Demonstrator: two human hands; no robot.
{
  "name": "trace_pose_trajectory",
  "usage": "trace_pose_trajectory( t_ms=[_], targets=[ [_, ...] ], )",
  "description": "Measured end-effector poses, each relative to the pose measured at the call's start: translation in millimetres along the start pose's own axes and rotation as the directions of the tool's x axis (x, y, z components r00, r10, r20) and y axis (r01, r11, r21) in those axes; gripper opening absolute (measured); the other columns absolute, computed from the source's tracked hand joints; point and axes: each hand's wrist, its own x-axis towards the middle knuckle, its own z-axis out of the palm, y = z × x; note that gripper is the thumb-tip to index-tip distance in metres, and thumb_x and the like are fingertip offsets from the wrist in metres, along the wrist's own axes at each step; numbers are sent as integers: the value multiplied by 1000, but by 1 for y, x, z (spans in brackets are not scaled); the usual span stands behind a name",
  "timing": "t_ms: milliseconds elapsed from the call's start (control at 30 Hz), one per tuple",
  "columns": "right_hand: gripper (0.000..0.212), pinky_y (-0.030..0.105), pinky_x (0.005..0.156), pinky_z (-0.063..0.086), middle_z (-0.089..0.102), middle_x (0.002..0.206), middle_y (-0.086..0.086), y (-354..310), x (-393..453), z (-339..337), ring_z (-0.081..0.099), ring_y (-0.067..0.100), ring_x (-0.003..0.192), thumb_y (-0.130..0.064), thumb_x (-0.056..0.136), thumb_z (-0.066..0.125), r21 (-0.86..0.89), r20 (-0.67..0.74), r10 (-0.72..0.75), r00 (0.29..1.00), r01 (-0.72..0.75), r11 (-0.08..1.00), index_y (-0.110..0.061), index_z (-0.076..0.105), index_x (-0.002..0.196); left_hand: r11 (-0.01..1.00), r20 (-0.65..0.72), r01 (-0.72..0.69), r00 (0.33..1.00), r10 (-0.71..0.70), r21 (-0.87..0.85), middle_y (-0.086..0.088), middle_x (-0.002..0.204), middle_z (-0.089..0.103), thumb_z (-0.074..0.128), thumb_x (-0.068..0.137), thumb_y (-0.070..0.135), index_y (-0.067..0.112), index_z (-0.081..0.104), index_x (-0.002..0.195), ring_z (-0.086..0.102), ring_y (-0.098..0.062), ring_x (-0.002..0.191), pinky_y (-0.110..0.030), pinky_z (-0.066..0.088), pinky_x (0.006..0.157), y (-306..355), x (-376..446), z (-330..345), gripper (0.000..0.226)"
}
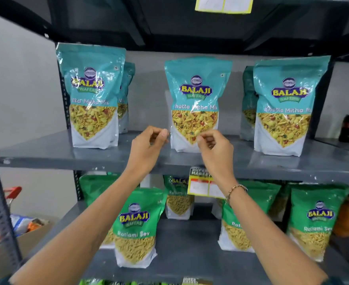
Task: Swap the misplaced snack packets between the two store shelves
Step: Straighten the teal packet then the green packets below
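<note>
From the head camera, a teal packet [196,103] stands upright at the middle of the upper shelf [46,155]. The left hand [149,147] hangs just left of the packet's base, fingers curled together, holding nothing. The right hand [214,149] covers the packet's lower right corner, fingers bunched; whether they touch the packet is hard to tell. More teal packets flank it, one behind each half hidden. Below it, green packets [136,227] fill the lower shelf, partly hidden by the forearms.
</note>
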Motion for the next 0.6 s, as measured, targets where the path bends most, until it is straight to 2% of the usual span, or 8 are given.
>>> trace_pose_trajectory(
  t_ms=[100, 167, 267, 333, 433, 500, 567, 600],
  targets=[
    [6, 11, 61, 45, 64, 72, -1, -13, -49, 12, 57, 7, 67, -16, 83, 63, 91, 29, -15, 999, 13, 996, -10, 65, 85, 996, 34, 22, 999, -19, -86, 5, 73, 66, 53, 91, 28, 22, 62, 82, 61, -2, 64, -20, 52, 65, -4, -43, -15, 14],
    [5, 15, 60, 46, 66, 71, 4, -13, -88, 19, 59, 13, 67, -14, 83, 64, 143, 50, -35, 998, 27, 989, -10, 65, 84, 995, 52, 59, 997, -55, -81, 2, 71, 67, 54, 90, 26, 25, 62, 80, 62, -5, 64, -25, 53, 67, -19, -73, -24, 14],
    [4, 14, 60, 45, 68, 73, 6, 4, -144, 29, 59, 13, 68, -12, 83, 64, 143, 135, -49, 990, 30, 989, -9, 66, 84, 983, 90, 182, 979, -181, -7, 0, 70, 66, 54, 89, 31, 28, 62, 77, 62, -12, 66, -34, 54, 69, -58, -115, -37, 14],
    [4, 10, 58, 43, 66, 70, 4, 28, -176, 37, 59, 10, 67, -12, 83, 64, 91, 242, 26, 970, -49, 995, -9, 67, 83, 953, 91, 275, 954, -287, 126, -3, 71, 66, 52, 89, 36, 19, 63, 81, 63, -19, 69, -40, 53, 70, -89, -138, -45, 22],
    [5, 10, 62, 43, 64, 70, -5, 73, -210, 50, 58, -2, 67, -16, 83, 63, -55, 406, 258, 877, -258, 965, -13, 66, 81, 857, 75, 418, 886, -458, 300, -9, 72, 60, 48, 92, 23, 10, 55, 81, 56, -25, 70, -36, 44, 66, -133, -163, -55, 18],
    [7, 20, 69, 49, 69, 80, 2, 100, -226, 59, 59, 0, 70, -17, 83, 62, -177, 479, 422, 770, -386, 905, -12, 66, 85, 782, 46, 526, 820, -571, 334, -1, 73, 51, 49, 90, 12, 10, 47, 88, 50, -21, 80, -25, 38, 64, -158, -174, -57, 4],
    [17, 29, 81, 52, 70, 95, 10, 120, -237, 70, 60, 10, 79, -16, 83, 62, -246, 507, 517, 690, -459, 854, -8, 65, 97, 696, 33, 650, 723, -690, 304, 1, 85, 48, 55, 88, 11, 4, 42, 104, 46, -19, 92, -13, 40, 57, -178, -181, -58, 21],
    [24, 29, 87, 51, 69, 103, 13, 127, -240, 75, 61, 13, 85, -16, 83, 63, -261, 519, 537, 665, -475, 841, -6, 62, 105, 674, 55, 669, 695, -716, 314, -4, 98, 49, 58, 87, 10, 0, 40, 115, 46, -20, 99, -10, 43, 60, -187, -183, -57, 35]
  ],
)
